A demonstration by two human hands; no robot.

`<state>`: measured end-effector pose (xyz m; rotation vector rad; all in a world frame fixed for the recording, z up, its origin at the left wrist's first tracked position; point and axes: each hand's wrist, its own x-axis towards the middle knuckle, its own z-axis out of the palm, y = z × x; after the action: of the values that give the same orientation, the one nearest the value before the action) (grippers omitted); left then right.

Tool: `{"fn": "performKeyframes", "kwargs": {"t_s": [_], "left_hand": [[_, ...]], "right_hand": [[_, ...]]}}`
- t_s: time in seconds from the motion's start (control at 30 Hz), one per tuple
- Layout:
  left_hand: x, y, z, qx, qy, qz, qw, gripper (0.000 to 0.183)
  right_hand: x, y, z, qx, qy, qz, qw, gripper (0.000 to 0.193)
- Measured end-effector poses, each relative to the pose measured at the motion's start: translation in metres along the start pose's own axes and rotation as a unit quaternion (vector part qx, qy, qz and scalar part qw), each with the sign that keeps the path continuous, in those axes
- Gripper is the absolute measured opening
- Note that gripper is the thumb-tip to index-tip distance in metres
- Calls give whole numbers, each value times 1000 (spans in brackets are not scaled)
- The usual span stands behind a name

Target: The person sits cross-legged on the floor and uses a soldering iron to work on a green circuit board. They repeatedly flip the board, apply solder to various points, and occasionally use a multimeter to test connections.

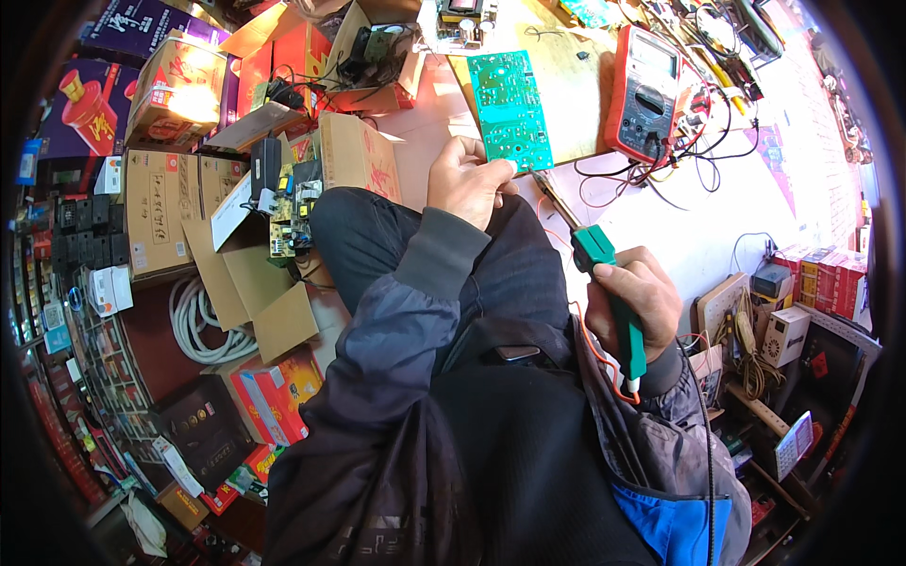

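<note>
Left hand (467, 179) grips the lower edge of a green circuit board (511, 108), tilted over the worktop (679, 236); right hand (634, 294) closes round a green-handled soldering iron (609, 292), tip near the board's lower corner; red multimeter (644, 91) lies beyond.

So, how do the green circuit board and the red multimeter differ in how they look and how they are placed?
The green circuit board is thin, flat and bare, while the red multimeter is a thick cased device with a screen and a dial. The left hand holds the board by its lower edge; the multimeter lies untouched on the table. Dark leads run from the multimeter; none show on the board. The soldering iron in the right hand points at the board. Both are roughly rectangular.
</note>
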<state>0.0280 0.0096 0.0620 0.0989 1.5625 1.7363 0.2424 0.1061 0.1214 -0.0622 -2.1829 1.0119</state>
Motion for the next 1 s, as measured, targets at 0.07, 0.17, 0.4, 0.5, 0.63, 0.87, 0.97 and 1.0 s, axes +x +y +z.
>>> {"fn": "performKeyframes", "kwargs": {"t_s": [0.07, 0.17, 0.4, 0.5, 0.63, 0.87, 0.97, 1.0], "left_hand": [[0, -1, -1, 5, -1, 2, 1000, 24], [1, -4, -1, 9, 0, 9, 1000, 24], [2, -8, 1, -15, 6, 26, 1000, 24], [3, -8, 1, -15, 5, 25, 1000, 24], [4, -8, 0, -15, 4, 21, 1000, 25], [3, -8, 1, -21, 4, 20, 1000, 25], [3, -8, 1, -23, 4, 23, 999, 26], [3, -9, 1, -23, 4, 23, 999, 26]], "right_hand": [[1, 1, 1, 1, -1, 0, 1000, 46], [1, 1, 2, -2, -6, 0, 1000, 46], [2, 2, 4, -5, -5, 0, 1000, 46], [1, 2, 4, -3, -7, 2, 1000, 46], [2, 3, 5, -13, -6, 3, 1000, 46], [4, 5, 4, -11, -22, -10, 1000, 46], [4, 5, 5, -9, -24, -10, 1000, 45], [4, 5, 4, -9, -26, -10, 1000, 45]]}}
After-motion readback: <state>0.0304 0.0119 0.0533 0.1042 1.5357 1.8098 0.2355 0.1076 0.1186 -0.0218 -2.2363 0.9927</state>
